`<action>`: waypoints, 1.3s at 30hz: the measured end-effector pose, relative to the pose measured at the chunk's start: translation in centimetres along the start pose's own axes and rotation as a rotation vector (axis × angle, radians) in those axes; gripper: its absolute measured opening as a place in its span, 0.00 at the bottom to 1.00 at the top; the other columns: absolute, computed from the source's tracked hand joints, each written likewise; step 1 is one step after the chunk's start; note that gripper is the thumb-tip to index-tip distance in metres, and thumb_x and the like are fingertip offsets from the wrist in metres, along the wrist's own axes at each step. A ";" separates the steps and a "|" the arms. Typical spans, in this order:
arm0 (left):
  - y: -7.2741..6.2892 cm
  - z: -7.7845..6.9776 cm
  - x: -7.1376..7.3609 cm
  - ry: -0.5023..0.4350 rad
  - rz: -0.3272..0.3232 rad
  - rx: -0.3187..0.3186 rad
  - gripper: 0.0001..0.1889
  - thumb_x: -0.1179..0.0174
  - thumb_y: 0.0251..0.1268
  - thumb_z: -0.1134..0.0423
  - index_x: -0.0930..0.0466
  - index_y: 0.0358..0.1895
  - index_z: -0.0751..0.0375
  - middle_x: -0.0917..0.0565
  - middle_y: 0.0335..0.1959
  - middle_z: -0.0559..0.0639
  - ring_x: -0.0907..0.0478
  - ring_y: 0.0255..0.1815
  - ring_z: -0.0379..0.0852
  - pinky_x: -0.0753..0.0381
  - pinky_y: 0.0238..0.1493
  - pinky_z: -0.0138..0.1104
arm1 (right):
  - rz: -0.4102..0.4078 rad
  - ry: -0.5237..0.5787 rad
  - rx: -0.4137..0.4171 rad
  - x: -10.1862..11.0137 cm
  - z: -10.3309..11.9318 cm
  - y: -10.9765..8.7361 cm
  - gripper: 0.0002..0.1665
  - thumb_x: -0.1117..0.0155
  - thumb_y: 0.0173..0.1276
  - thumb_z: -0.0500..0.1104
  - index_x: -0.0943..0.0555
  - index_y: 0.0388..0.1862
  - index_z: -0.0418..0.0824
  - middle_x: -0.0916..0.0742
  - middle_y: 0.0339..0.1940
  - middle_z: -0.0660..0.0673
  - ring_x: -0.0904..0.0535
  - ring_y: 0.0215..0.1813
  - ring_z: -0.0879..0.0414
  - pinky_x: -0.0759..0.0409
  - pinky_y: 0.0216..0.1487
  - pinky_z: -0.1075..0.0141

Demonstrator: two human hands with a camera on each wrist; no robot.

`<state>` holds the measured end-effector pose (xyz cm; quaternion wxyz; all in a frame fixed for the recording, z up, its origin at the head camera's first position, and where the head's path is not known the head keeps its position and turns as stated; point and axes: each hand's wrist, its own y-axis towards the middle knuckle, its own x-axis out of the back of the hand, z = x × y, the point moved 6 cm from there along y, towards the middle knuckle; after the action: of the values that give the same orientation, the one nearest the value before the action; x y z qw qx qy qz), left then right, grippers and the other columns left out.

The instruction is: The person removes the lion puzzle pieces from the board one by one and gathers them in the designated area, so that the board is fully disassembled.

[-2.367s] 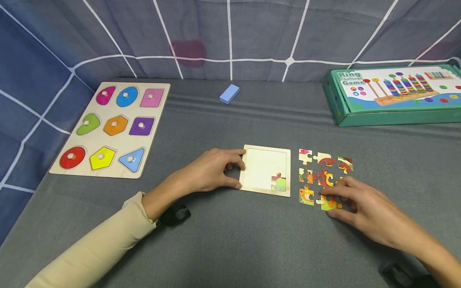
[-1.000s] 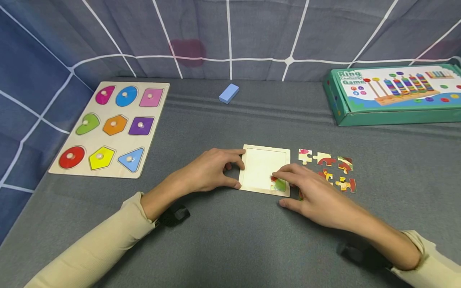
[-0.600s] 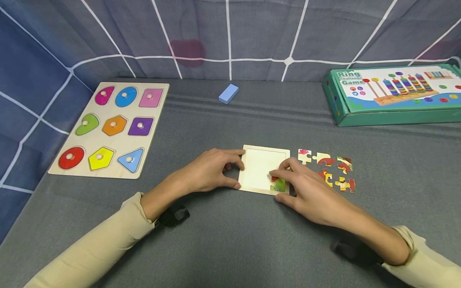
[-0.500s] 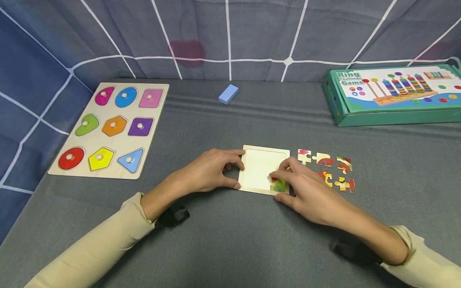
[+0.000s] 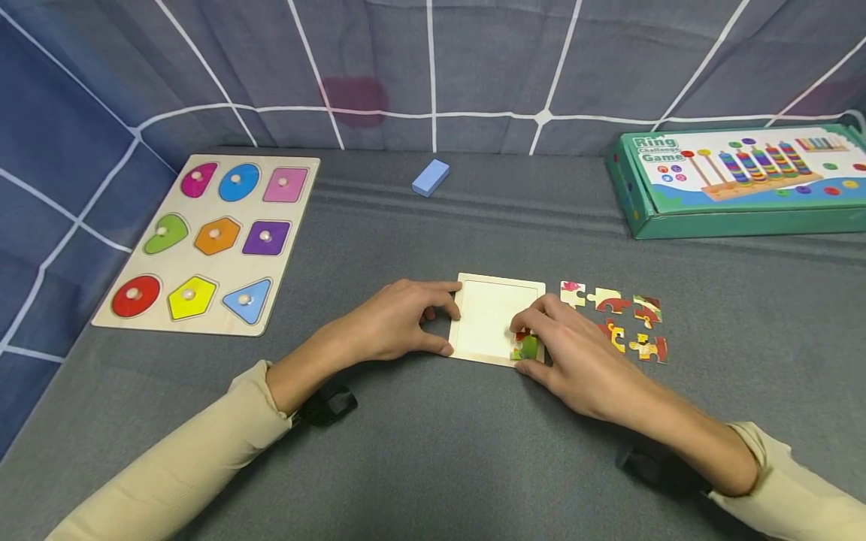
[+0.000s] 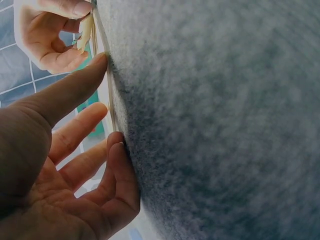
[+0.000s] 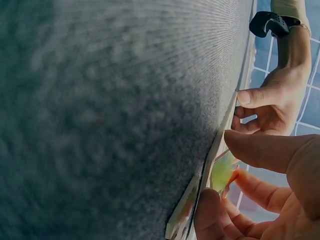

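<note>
My left hand (image 5: 402, 319) rests its thumb and fingertips along the left edge of a light wooden puzzle tray (image 5: 483, 308); its straight thumb touches the tray's edge in the left wrist view. At the tray's lower right corner, my right hand (image 5: 568, 349) pinches a green-and-red puzzle piece (image 5: 525, 347). The left wrist view shows this piece (image 6: 86, 34) tilted up between thumb and fingers, and its green face (image 7: 221, 172) appears in the right wrist view. Several loose jigsaw pieces (image 5: 609, 300) lie right of the tray, some hidden behind the right hand.
A wooden shape board (image 5: 203, 263) with knobbed coloured shapes lies at the left. A small blue block (image 5: 431, 178) is at the back. At the back right stands a green Ring Challenge Game box (image 5: 744, 180). A checked cloth (image 5: 487, 68) hangs behind the grey table (image 5: 406, 466).
My right hand has moved left from the loose pieces to the tray's lower right corner, where its fingers have closed on the green-and-red piece. My left hand has stayed at the tray's edge.
</note>
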<state>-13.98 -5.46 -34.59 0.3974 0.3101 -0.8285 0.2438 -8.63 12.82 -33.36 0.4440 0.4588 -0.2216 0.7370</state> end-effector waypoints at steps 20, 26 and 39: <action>0.0 0.1 -0.1 -0.012 0.001 0.000 0.19 0.23 0.51 0.57 0.15 0.48 0.55 0.30 0.71 0.53 0.24 0.40 0.42 0.25 0.45 0.37 | -0.022 0.002 -0.040 0.1 -0.3 0.2 0.19 0.22 0.55 0.39 0.17 0.46 0.43 0.22 0.40 0.50 0.28 0.34 0.57 0.30 0.34 0.60; 0.0 0.2 -0.1 -0.006 0.001 -0.004 0.19 0.23 0.51 0.57 0.15 0.48 0.54 0.30 0.71 0.53 0.24 0.40 0.41 0.25 0.44 0.37 | -0.031 0.039 -0.043 0.3 -0.3 0.1 0.27 0.23 0.56 0.39 0.19 0.55 0.40 0.20 0.41 0.52 0.28 0.34 0.58 0.29 0.35 0.61; 0.0 0.1 -0.1 -0.001 -0.009 -0.008 0.19 0.23 0.51 0.57 0.15 0.47 0.54 0.30 0.70 0.53 0.24 0.40 0.41 0.25 0.44 0.37 | -0.098 0.141 -0.022 1.6 -1.1 -1.1 0.17 0.24 0.56 0.35 0.14 0.46 0.41 0.22 0.43 0.54 0.30 0.28 0.64 0.31 0.31 0.68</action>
<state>-14.01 -5.49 -34.69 0.3991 0.3123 -0.8284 0.2386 -8.52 14.86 -32.57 0.4992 0.4111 -0.1753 0.7423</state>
